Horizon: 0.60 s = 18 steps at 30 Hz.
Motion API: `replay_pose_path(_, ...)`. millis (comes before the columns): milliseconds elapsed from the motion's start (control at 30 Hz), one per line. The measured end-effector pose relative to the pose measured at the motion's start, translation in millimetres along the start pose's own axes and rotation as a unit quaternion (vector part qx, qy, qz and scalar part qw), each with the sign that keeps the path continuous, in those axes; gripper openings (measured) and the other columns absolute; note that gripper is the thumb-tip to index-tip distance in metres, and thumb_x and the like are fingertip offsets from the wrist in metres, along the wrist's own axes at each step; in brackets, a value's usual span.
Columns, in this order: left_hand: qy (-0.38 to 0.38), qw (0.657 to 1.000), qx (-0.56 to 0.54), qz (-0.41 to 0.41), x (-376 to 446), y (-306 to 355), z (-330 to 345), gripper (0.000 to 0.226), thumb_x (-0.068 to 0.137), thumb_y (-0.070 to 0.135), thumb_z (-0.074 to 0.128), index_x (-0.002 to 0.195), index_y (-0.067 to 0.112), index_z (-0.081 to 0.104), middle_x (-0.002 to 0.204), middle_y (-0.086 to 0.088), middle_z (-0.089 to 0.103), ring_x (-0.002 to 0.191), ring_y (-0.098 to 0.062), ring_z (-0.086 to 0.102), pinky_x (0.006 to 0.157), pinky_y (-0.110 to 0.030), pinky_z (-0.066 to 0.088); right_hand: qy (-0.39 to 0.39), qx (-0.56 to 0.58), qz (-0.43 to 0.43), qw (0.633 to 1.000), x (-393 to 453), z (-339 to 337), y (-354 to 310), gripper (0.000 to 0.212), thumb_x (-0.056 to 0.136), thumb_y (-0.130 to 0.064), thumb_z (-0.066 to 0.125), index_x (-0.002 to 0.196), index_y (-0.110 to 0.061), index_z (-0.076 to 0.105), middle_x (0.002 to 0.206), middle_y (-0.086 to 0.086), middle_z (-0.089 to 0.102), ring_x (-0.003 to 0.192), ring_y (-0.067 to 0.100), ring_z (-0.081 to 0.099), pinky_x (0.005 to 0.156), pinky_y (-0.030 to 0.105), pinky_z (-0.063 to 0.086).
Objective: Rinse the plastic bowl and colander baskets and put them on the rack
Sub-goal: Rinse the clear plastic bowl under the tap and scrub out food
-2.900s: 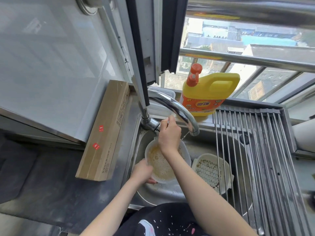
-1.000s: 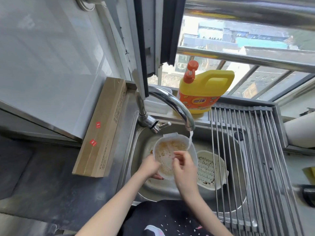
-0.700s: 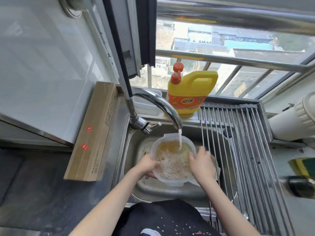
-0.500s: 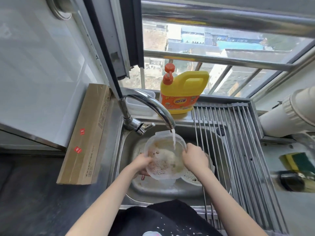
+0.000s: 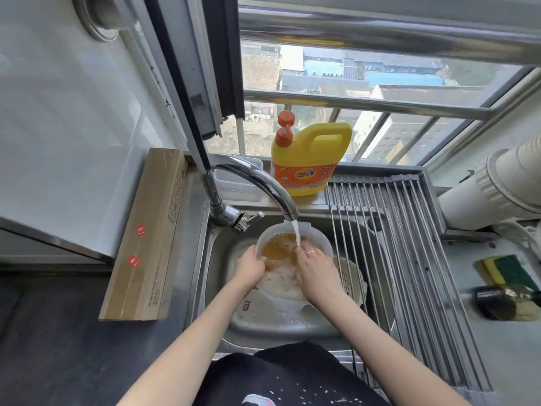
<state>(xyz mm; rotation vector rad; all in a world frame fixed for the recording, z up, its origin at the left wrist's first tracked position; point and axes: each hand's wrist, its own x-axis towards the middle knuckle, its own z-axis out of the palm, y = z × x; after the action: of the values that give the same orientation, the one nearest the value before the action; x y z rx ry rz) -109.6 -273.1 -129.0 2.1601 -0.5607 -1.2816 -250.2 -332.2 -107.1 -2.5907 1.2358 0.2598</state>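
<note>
Plastic bowl (image 5: 294, 260): translucent, held tilted over the sink under the running tap, holding brownish foamy water.
Person: dark speckled top (image 5: 281, 376) at the bottom edge, both bare forearms reaching forward over the sink.
Left hand (image 5: 250, 266): gripped the bowl's left rim, fingers curled over the edge.
Right hand (image 5: 317, 266): lay on the bowl's right side with fingers reaching inside into the water stream, a ring on one finger; whether it gripped the rim or only pressed could not be told.
Sink (image 5: 216, 288): steel, with a pale lid-like piece (image 5: 263, 315) lying on its bottom below the bowl.
Colander basket (image 5: 352, 281): cream, perforated, lying in the sink just right of the bowl, mostly hidden behind the right hand and wrist.
Rack (image 5: 409, 259): roll-up rack of steel rods spanning the right part of the sink, nothing on it.
Table (image 5: 58, 347): dark surface left of the sink, carrying a long cardboard box (image 5: 146, 235) with two red stickers.
Sponges (image 5: 503, 272): yellow and green, right of the rack, with a dark blurred object just in front.
Tap (image 5: 254, 186): curved chrome spout, water falling into the bowl.
Detergent jug (image 5: 310, 159): yellow with orange pump, on the ledge behind the sink, by the window.
</note>
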Motion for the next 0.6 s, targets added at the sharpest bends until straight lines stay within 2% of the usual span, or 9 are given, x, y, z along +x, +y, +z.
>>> replay_pose_path(100,0.0,1.0,-0.01,0.02,-3.1,3.3,3.5,0.021,0.092,0.018,0.048,0.11,0.016,0.059,0.109,-0.007,0.065,0.101,-0.025,0.059,0.084,-0.031,0.047,-0.134,-0.002,0.035,0.99,2.1,0.6,-10.9,0.062,0.098,-0.021,0.035,0.152,-0.012,0.008,0.16,0.011,0.003,0.147,0.034,0.0,0.118,0.052,0.005)
replay_pose_path(167,-0.011,0.999,-0.019,0.038,-5.2,3.2,5.7,0.023,0.093,0.026,0.049,0.109,0.015,0.062,0.112,-0.007,0.067,0.104,-0.024,0.061,0.092,-0.035,0.049,-0.223,-0.01,-0.052,0.973,-0.5,-0.5,-14.6,0.059,0.099,-0.028,0.032,0.153,-0.019,0.008,0.16,0.0,-0.005,0.146,0.032,-0.014,0.11,0.063,-0.011)
replay_pose_path(200,-0.017,0.999,-0.021,0.044,-6.6,3.2,6.8,0.026,0.094,0.028,0.049,0.112,0.014,0.063,0.114,-0.007,0.067,0.105,-0.024,0.061,0.094,-0.035,0.048,-0.241,-0.039,-0.094,0.965,0.5,-4.0,-10.6,0.057,0.1,-0.031,0.031,0.152,-0.02,0.012,0.161,-0.002,-0.001,0.147,0.027,-0.011,0.109,0.062,-0.012)
replay_pose_path(267,-0.022,0.999,-0.019,0.034,-10.2,5.4,8.9,0.033,0.098,0.03,0.045,0.12,0.011,0.059,0.118,-0.007,0.064,0.107,-0.024,0.058,0.089,-0.029,0.044,-0.211,-0.098,-0.104,0.967,6.3,-7.8,0.5,0.057,0.099,-0.036,0.033,0.152,-0.023,0.016,0.161,0.001,0.006,0.148,0.022,-0.002,0.115,0.053,-0.009)
replay_pose_path(333,-0.022,1.0,-0.014,0.016,-12.4,5.2,11.7,0.038,0.101,0.034,0.038,0.123,0.01,0.057,0.114,-0.006,0.062,0.103,-0.022,0.055,0.085,-0.027,0.041,-0.21,-0.111,-0.066,0.969,5.2,-8.9,0.8,0.067,0.096,-0.033,0.039,0.153,-0.02,0.006,0.161,0.007,0.008,0.148,0.027,0.002,0.117,0.051,-0.003)
replay_pose_path(367,-0.023,1.0,-0.017,0.01,-12.9,3.8,13.0,0.038,0.101,0.035,0.036,0.12,0.011,0.059,0.111,-0.006,0.063,0.102,-0.023,0.057,0.087,-0.029,0.044,-0.231,-0.097,-0.079,0.965,3.3,-6.5,-2.4,0.072,0.095,-0.03,0.042,0.153,-0.015,0.002,0.159,0.012,0.012,0.147,0.031,0.009,0.117,0.051,0.006)
replay_pose_path(433,-0.033,0.999,-0.017,-0.006,-13.8,0.4,14.9,0.036,0.1,0.032,0.036,0.113,0.01,0.061,0.112,-0.012,0.066,0.105,-0.03,0.06,0.092,-0.036,0.049,-0.272,-0.069,-0.118,0.953,-0.8,-5.4,-7.7,0.062,0.096,-0.026,0.041,0.151,-0.011,0.017,0.152,0.016,0.031,0.137,0.032,0.031,0.11,0.044,0.027)
replay_pose_path(533,-0.028,0.999,0.002,-0.021,-18.3,-2.4,17.8,0.034,0.102,0.029,0.033,0.112,0.01,0.059,0.106,-0.014,0.06,0.097,-0.025,0.055,0.087,-0.031,0.043,-0.214,-0.089,-0.086,0.969,3.7,-10.3,0.1,0.053,0.097,-0.028,0.04,0.148,-0.018,0.028,0.154,0.009,0.031,0.141,0.028,0.027,0.115,0.046,0.021)
replay_pose_path(600,-0.014,1.0,-0.002,-0.028,-19.5,-1.6,18.5,0.044,0.102,0.035,0.032,0.121,0.004,0.058,0.112,-0.016,0.061,0.1,-0.025,0.054,0.086,-0.029,0.04,-0.266,-0.085,-0.1,0.955,2.1,-10.2,0.4,0.054,0.099,-0.03,0.038,0.149,-0.019,0.025,0.156,0.009,0.025,0.141,0.03,0.027,0.113,0.049,0.024)
